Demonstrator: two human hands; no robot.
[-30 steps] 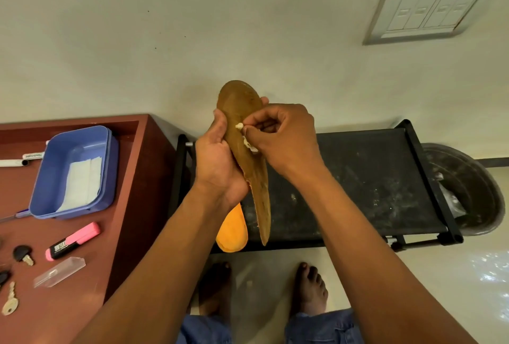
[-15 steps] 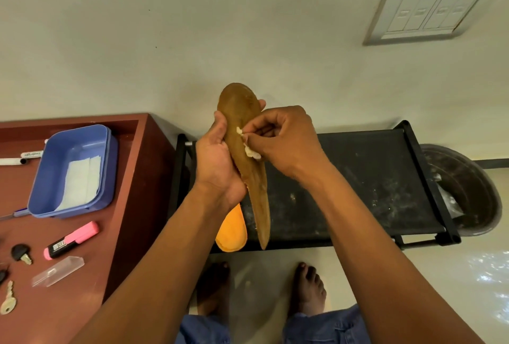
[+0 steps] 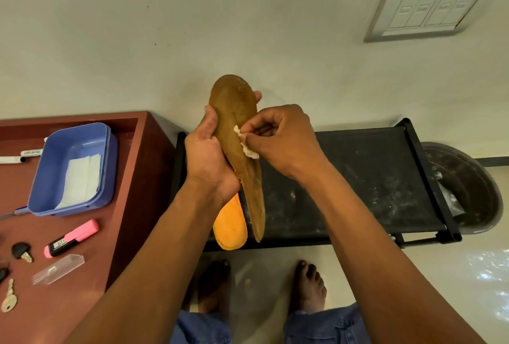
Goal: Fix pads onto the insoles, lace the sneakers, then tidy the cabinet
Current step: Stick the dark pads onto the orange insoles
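My left hand (image 3: pixel 210 159) grips a brown insole (image 3: pixel 239 134) upright in front of me, with a second, orange insole (image 3: pixel 230 226) held behind it and sticking out below. My right hand (image 3: pixel 283 139) pinches a small white pad (image 3: pixel 245 144) against the brown insole's right edge, about halfway up. Most of the pad is hidden under my fingertips.
A red-brown table (image 3: pixel 129 178) at the left carries a blue tray (image 3: pixel 55 178) with white sheets, a pink highlighter (image 3: pixel 72 238), a clear cap, a white marker and keys. A black rack (image 3: pixel 366 178) stands below my hands, a dark bin (image 3: pixel 465 192) to its right. My bare feet show on the floor.
My right hand's fingers have shifted slightly along the pad on the insole's edge. The insole has stayed almost still in my left hand.
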